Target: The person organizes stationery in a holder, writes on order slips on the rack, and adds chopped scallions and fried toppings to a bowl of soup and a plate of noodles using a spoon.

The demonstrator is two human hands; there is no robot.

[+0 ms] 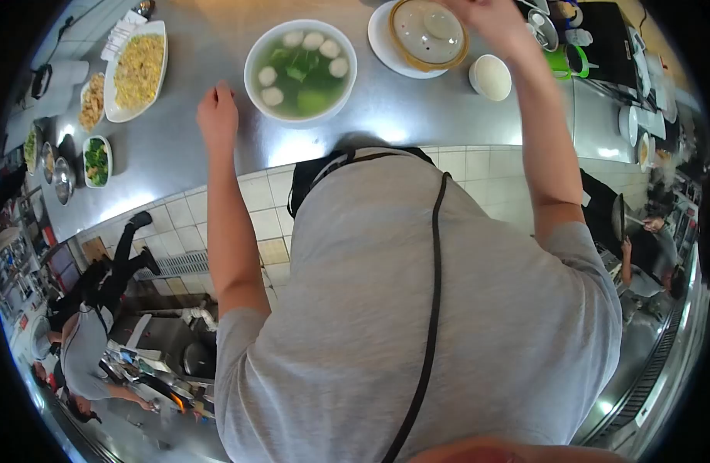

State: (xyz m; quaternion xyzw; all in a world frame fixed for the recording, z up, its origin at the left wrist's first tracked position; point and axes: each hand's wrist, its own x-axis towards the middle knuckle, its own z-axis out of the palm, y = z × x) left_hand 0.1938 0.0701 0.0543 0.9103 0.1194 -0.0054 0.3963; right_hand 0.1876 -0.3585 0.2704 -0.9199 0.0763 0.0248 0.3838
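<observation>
A worker in a grey shirt (424,293) stands at a steel counter (417,108), arms spread around two dishes. Largest of these is a white soup bowl (249,73), far side, just left of centre: pale green broth, dark leaves (299,65) in the middle, white balls (339,67) floating toward the rim. Filled so, it is likely heavy, stiff and easily spilled, its smooth wall slippery if wet; a level hold low on both sides should suit it best. To its right, a lidded pot (411,35) in tan and cream sits on a white plate (380,48), its lid glossy and domed. The pot is probably weighty and brittle, the lid loose; the plate's edge offers the steadier hold, the round knob (443,26) the place to take the lid. The left hand (218,113), left of the bowl and apart from it, is curled closed, apparently around nothing. The right hand (482,14) reaches beside the pot's far right edge, cut by the frame; its opening, grip and any contact cannot be told. Smallest, a white cup (490,77) stands nearer, right of the pot.
</observation>
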